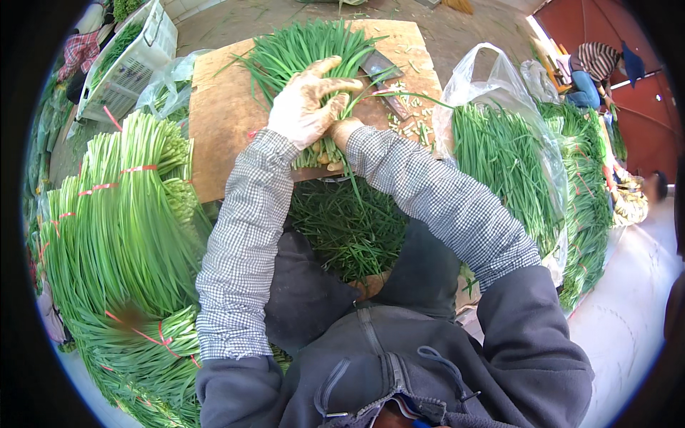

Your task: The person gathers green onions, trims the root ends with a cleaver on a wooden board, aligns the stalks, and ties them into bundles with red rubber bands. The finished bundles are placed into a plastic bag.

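Note:
A thick bunch of garlic chives (316, 45) lies on a wooden board (225, 117), leaves pointing away from me and cut stem ends towards me. My left hand (310, 101), in a stained pale glove, wraps over the bunch with its fingers bent across the leaves. Lower down, my right hand (345, 131) grips the stems, partly hidden behind the left hand. One long leaf (412, 95) sticks out rightward from the bunch. Beside it rests a flat dark metal tool (381, 67), possibly a cleaver, among chopped stem pieces (409, 125).
Chive bundles tied with red bands (134, 214) are heaped at left. At right stand a clear plastic bag of chives (492, 155) and more tied bundles (583, 192). Loose leaves (353, 224) lie below the board. A white crate (134, 64) and people (594, 69) are farther off.

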`<state>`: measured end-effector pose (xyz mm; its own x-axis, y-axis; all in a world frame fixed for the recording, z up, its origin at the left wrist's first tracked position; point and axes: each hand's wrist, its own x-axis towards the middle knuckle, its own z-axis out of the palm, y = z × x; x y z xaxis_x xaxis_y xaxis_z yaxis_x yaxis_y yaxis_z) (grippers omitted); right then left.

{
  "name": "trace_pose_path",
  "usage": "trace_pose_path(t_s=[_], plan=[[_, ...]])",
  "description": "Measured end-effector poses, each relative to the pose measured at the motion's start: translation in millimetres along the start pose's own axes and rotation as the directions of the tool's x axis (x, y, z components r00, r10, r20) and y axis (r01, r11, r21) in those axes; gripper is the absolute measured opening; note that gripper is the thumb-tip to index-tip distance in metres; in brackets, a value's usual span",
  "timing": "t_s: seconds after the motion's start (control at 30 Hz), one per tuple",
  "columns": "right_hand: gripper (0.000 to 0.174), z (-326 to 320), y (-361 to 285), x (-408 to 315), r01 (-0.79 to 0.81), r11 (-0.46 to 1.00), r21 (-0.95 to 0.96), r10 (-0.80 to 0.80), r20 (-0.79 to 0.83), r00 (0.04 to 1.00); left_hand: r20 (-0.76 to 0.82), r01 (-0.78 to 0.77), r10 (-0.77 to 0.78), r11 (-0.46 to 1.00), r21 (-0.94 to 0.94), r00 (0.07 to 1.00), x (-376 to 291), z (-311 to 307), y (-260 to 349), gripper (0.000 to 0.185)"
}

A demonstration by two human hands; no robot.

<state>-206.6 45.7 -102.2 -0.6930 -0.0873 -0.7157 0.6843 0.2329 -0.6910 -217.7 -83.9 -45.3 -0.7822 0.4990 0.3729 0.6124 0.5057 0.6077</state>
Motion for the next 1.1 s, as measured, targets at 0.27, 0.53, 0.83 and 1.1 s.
trace_pose_path(t_s=[0.27,0.53,0.83,1.1], plan=[[0.032,-9,4,-16,-0.055,0.986,0.157,0.022,0.202,0.979,0.156,0.184,-0.228,0.949,0.257,0.961,12,24,-20,0.033],[0.04,-11,16,-77,0.059,0.997,0.053,-0.068,0.174,0.983,0.15,0.218,-0.264,0.939,0.267,0.953,6,28,-34,0.036],[0.02,-16,56,-96,0.143,0.988,0.055,-0.143,0.004,0.99,0.142,0.216,-0.268,0.929,0.3,0.953,4,32,-30,0.036],[0.02,3,95,-120,0.221,0.971,0.086,-0.233,0.162,0.959,0.163,0.196,-0.256,0.929,0.315,0.953,4,33,-34,0.038]])
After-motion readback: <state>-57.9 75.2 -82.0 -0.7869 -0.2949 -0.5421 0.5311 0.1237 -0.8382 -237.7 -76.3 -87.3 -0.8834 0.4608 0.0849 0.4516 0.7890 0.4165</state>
